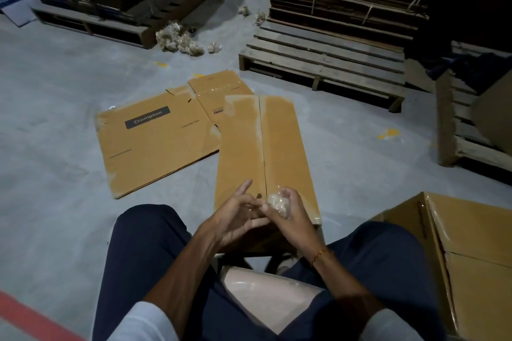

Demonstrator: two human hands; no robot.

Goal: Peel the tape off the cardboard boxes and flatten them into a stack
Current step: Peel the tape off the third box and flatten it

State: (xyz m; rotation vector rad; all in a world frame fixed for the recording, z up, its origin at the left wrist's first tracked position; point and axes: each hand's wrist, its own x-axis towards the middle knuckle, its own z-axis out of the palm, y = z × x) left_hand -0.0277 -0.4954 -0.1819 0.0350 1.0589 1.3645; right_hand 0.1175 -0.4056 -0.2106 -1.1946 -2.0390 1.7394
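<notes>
With the tall box standing between the knees, the right hand curls round a wad of peeled tape to keep it off the cardboard, while the left hand, fingers loosely spread and empty, touches it, the flattened box lying on the floor beyond.

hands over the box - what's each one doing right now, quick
Left hand: open, fingers relaxed, holding nothing, fingertips near the tape wad.
Right hand: grips a crumpled wad of peeled clear tape above the long cardboard box.

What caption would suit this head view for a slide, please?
Seated person's right hand grips a tape wad over a box.
</notes>
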